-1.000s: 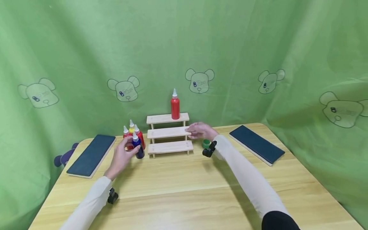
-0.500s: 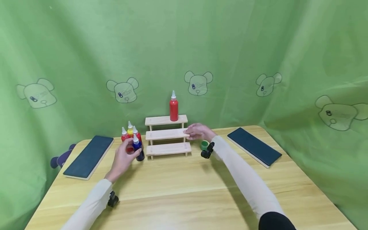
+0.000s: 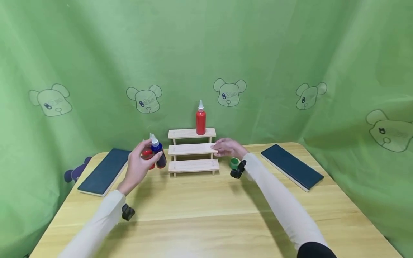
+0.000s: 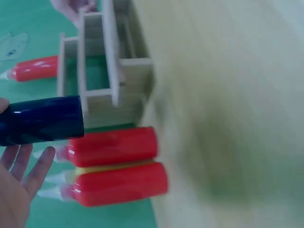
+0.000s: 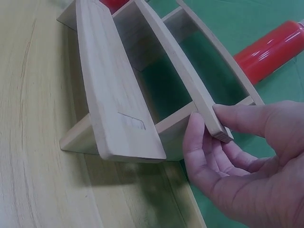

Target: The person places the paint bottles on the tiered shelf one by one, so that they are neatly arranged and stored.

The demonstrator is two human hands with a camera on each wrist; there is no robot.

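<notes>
Left hand (image 3: 138, 165) grips the blue bottle (image 4: 45, 120), left of centre!
Right hand (image 3: 228, 148) pinches the wooden stand (image 3: 190, 149) mid-frame; best hold it steady, bottle upright.

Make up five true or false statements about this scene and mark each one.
1. The left hand holds the blue bottle. True.
2. A red bottle stands on the top step of the rack. True.
3. The right hand grips the bottom step. False: it pinches the middle step.
4. The green object sits on the top step. False: it is on the table, right of the rack.
5. A dark-topped board lies on each side of the rack. True.
</notes>
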